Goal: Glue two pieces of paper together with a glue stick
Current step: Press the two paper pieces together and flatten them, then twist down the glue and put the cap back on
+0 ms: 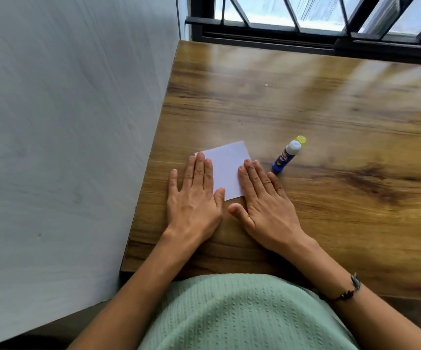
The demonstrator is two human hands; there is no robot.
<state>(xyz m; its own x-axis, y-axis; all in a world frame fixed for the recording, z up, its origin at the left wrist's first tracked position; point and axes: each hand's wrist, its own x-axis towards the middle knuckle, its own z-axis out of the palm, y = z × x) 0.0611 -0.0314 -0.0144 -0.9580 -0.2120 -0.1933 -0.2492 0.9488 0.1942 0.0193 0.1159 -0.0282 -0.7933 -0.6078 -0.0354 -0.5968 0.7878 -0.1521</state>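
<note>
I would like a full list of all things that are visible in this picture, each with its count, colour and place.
paper: one white square visible, possibly two stacked sheets, flat on the table near its left edge, under both hands
glue stick: one, blue body with uncapped white top, standing right of the paper
cap: one, yellow, just behind the glue stick
table: one, brown wood grain
wall: white, left of the table
window: black bars, behind the table
bracelet: one, dark, on the right forearm
top: pale green
left hand: flat on the paper's left side
right hand: flat on the paper's right side
</note>
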